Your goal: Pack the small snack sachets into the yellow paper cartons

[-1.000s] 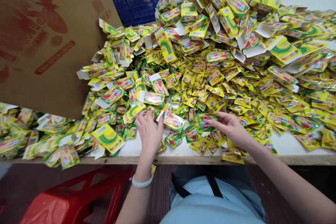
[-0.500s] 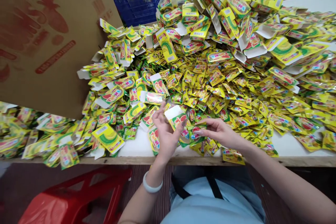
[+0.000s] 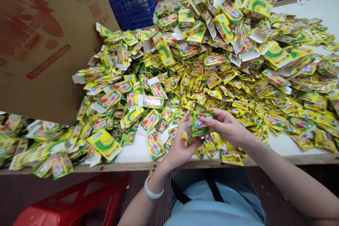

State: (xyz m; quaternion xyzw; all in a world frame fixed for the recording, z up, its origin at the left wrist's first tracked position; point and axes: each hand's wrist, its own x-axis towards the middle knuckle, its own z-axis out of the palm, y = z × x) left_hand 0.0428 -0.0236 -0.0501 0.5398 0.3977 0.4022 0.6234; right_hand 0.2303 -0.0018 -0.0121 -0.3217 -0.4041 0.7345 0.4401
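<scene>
Near the table's front edge my left hand [image 3: 180, 148] is wrapped round a small open carton [image 3: 186, 131], its white inner side showing and much of it hidden by my fingers and the packet. My right hand [image 3: 225, 127] pinches a green candy packet [image 3: 199, 123] between thumb and fingers, right at the carton's opening. Whether part of the packet is inside the carton I cannot tell. Beneath and beyond both hands lie loose yellow and green packets [image 3: 214, 79]. A flat yellow-green carton [image 3: 155, 144] rests on the white tabletop left of my hands.
A heap of open yellow cartons [image 3: 222, 24] rises at the back. On the left a large brown cardboard box [image 3: 53, 88] stands tilted over the pile. Blue crates [image 3: 132, 9] are stacked behind the table. Below the wooden table edge [image 3: 132, 167] is a red plastic stool [image 3: 69, 204].
My left hand has turned, closing round the carton and tipping its opening toward my right hand. The green packet has been raised to that opening. The view has shifted slightly.
</scene>
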